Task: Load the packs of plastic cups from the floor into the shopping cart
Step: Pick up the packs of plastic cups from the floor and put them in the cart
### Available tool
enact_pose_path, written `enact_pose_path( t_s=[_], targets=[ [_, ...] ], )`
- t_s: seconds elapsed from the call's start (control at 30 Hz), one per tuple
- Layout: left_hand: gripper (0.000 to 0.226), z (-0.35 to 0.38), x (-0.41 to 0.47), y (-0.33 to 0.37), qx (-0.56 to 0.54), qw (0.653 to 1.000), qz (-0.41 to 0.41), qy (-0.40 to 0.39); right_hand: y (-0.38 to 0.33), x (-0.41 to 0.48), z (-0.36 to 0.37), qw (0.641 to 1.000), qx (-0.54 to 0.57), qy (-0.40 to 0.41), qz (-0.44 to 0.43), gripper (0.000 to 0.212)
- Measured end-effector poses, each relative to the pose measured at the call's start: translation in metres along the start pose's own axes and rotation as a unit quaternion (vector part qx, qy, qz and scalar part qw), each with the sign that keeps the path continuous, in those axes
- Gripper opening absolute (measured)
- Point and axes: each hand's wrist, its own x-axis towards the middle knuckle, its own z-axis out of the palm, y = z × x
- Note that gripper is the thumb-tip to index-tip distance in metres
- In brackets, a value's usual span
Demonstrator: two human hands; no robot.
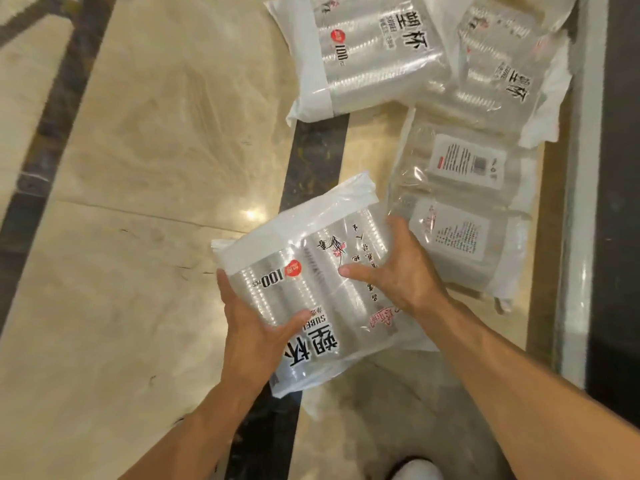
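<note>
1. The left hand [256, 327] grips the pack's left edge, thumb on top, fingers curled beneath.
2. The pack of cups [311, 271] is held over the floor [138, 133], printed side up, its long axis pointing away from the person.
3. The right hand [391, 268] clamps the right edge, thumb on top.
4. More packs [374, 53] lie on the floor beyond.

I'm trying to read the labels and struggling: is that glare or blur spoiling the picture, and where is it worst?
Head view: both. A bright reflected spot sits on the polished floor just beyond the held pack; the wrapping shines in streaks; the far-right pack at the frame's top is softest, its print smeared; the held pack's print reads clearly.
</note>
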Motion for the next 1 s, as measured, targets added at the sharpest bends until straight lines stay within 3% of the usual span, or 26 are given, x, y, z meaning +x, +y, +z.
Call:
enact_pose_path(
  t_s=[0.13, 0.2, 0.33, 0.53, 0.67, 0.87, 1.0],
  targets=[
    [0.083, -0.018, -0.001, 0.010, -0.017, 0.999, 0.025, 0.017, -0.008, -0.008, 0.004, 0.998, 0.058, -0.012, 0.021, 0.092],
    [0.069, -0.033, -0.004, 0.022, -0.017, 1.000, 0.021, 0.010, -0.021, -0.018, 0.000, 0.998, 0.066, -0.014, 0.016, 0.088],
    [0.099, -0.079, -0.021, 0.070, -0.011, 1.000, -0.005, -0.002, -0.071, -0.053, -0.038, 0.996, 0.084, -0.011, 0.013, 0.082],
    [0.096, -0.181, -0.067, 0.221, 0.004, 0.999, 0.033, -0.022, -0.214, -0.137, -0.141, 0.991, 0.123, 0.047, -0.025, 0.098],
    [0.111, -0.279, -0.101, 0.340, -0.001, 0.997, 0.076, -0.016, -0.334, -0.198, -0.220, 0.987, 0.136, 0.071, -0.040, 0.096],
    [0.096, -0.424, -0.191, 0.500, -0.018, 0.991, 0.128, -0.015, -0.497, -0.297, -0.311, 0.979, 0.173, 0.064, -0.090, 0.089],
    [0.061, -0.504, -0.281, 0.577, -0.054, 0.991, 0.124, -0.006, -0.577, -0.366, -0.347, 0.973, 0.183, 0.030, -0.138, 0.088]
  ],
)
